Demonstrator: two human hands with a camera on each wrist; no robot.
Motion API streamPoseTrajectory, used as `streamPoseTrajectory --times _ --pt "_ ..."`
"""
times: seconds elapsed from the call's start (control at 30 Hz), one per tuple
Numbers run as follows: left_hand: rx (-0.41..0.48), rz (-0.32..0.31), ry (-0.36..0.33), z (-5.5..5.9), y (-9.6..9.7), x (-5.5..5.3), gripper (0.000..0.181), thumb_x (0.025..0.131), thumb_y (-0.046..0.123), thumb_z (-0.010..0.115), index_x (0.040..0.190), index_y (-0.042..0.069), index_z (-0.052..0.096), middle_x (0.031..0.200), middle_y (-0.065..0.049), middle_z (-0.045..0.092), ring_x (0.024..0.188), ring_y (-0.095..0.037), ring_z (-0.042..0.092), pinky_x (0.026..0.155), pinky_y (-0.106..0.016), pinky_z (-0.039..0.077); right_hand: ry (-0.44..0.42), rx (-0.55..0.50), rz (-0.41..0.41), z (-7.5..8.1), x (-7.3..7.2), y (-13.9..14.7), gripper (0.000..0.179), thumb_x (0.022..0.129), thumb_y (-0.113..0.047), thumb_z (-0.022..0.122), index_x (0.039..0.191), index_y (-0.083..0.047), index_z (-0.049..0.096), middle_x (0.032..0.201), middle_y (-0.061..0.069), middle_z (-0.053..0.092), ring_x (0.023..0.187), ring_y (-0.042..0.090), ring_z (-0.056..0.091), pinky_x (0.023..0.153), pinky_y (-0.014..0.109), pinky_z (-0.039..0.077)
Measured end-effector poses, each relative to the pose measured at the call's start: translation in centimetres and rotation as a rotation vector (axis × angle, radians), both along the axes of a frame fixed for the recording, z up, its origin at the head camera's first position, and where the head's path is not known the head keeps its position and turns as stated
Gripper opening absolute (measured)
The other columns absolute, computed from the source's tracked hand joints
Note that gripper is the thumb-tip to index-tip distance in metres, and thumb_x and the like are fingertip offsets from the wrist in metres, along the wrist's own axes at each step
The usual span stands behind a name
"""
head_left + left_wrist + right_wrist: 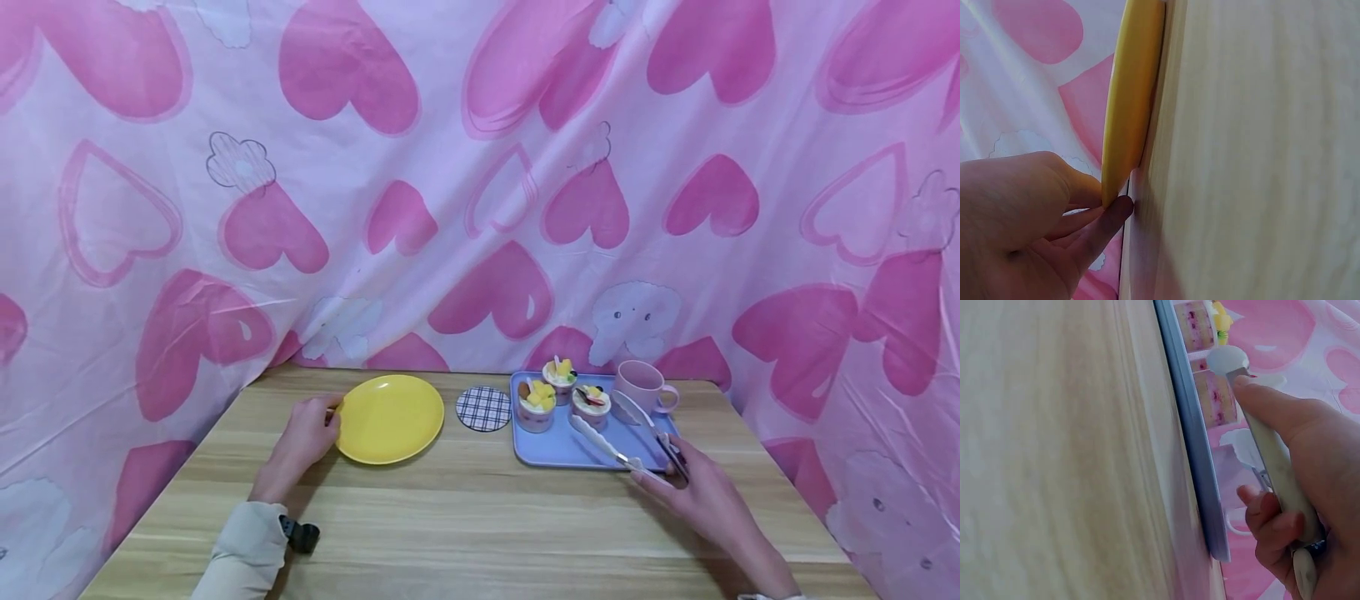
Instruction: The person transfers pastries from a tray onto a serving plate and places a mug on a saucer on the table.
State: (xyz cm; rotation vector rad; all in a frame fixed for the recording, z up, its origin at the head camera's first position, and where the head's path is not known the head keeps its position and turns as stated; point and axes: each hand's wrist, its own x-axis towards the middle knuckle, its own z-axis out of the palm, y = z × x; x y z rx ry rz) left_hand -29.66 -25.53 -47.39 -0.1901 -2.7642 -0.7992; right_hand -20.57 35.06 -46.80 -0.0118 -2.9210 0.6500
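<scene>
Over the right part of the blue tray [551, 450], tongs [600, 440] with pale scooped tips spread well apart. Held in the right hand [708, 500], with grip closed about the handles; thumb laid along one arm, other fingers curled in toward the palm, in the right wrist view. One tip just in front of the nearer right dessert cup [591, 406], the other just in front of the pink mug [637, 383]; from these angles, cannot tell whether touching either.

Left of centre on the desk [480, 517]: yellow plate [392, 419], round and shallow. Pinched at its left rim by the left hand [303, 433]; grip closed on the edge, with one fingertip beneath it in the left wrist view. Cannot tell whether flat on the wood or slightly raised.

On the tray, two more dessert cups: one front left [536, 408], one behind toward the back edge [559, 379]. All three upright and close together, topped with white cream and fruit-like pieces; layered sides in the right wrist view. Mug upright at back right, with handle pointing right.

Between plate and tray, a round checked coaster [483, 409], close to the tray's left edge.

At left forearm, a cream sleeve [243, 542] and black wrist device [302, 536].

Behind everything, pink heart-print cloth [375, 242].
</scene>
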Motion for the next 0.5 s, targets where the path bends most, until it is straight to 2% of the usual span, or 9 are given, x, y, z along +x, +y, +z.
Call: streamPoseTrajectory --times 0.1,0.2,0.33,0.43,0.5 --pt "-0.006 -0.001 -0.012 0.09 0.01 -0.02 0.036 0.093 0.0 0.058 0.127 -0.009 0.064 0.121 -0.028 0.068 0.107 -0.038 0.069 0.087 -0.05 0.06 0.017 -0.022 -0.02 -0.16 0.0 0.05 0.118 0.074 -0.078 0.067 0.15 0.007 0.035 0.14 0.036 0.05 0.124 0.051 0.054 0.097 0.067 0.048" --pt "-0.01 0.0 -0.02 0.16 0.05 -0.01 0.036 0.093 0.0 0.058 0.127 -0.01 0.063 0.122 -0.03 0.067 0.107 -0.04 0.069 0.088 -0.051 0.059 0.041 -0.038 -0.02 -0.31 0.0 0.12 0.116 0.073 -0.078 0.068 0.146 0.007 0.038 0.135 0.037 0.053 0.12 0.049 0.057 0.096 0.066 0.049" --pt "-0.017 0.003 -0.013 0.13 0.1 0.0 0.035 0.092 0.0 0.058 0.125 -0.011 0.064 0.12 -0.03 0.068 0.106 -0.04 0.069 0.088 -0.051 0.059 0.038 -0.064 -0.016 -0.39 -0.06 0.12 0.11 0.073 -0.075 0.071 0.142 0.005 0.04 0.127 0.031 0.06 0.107 0.039 0.062 0.094 0.061 0.053" --pt "-0.022 0.004 -0.006 0.06 0.09 0.0 0.034 0.092 -0.001 0.059 0.124 -0.01 0.065 0.119 -0.03 0.068 0.105 -0.039 0.069 0.088 -0.052 0.059 0.016 -0.073 -0.022 -0.36 -0.18 0.07 0.107 0.073 -0.074 0.072 0.14 0.004 0.042 0.114 0.022 0.063 0.096 0.029 0.06 0.081 0.046 0.059" --pt "-0.024 0.004 -0.009 -0.01 0.05 -0.06 0.034 0.092 -0.001 0.059 0.124 -0.01 0.065 0.119 -0.03 0.068 0.104 -0.039 0.069 0.088 -0.052 0.059 -0.008 -0.084 -0.033 -0.36 -0.28 0.05 0.106 0.072 -0.075 0.072 0.138 0.003 0.044 0.107 0.016 0.062 0.091 0.025 0.058 0.073 0.034 0.056"
